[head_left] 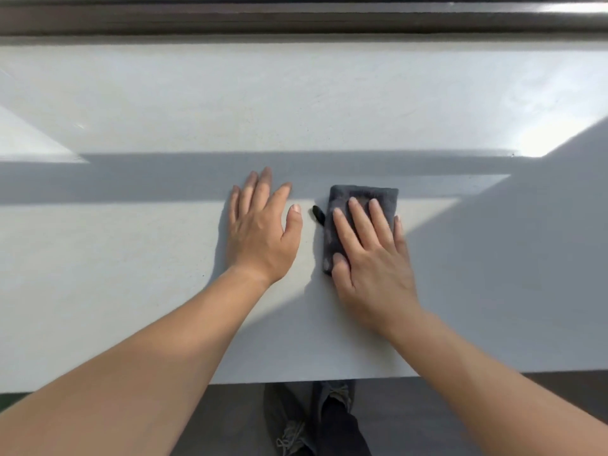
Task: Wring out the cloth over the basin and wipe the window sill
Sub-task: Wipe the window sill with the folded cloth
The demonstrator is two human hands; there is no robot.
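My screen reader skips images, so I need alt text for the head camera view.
A person's right hand presses a folded dark grey cloth flat on a pale window sill, while the left hand rests open on the sill beside it. A dark window frame runs along the far edge.

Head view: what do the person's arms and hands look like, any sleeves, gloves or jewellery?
The left forearm and right forearm show no sleeve up to the frame edge. The left hand and right hand wear no glove, ring, watch or band. The visible nails look short and unpainted.
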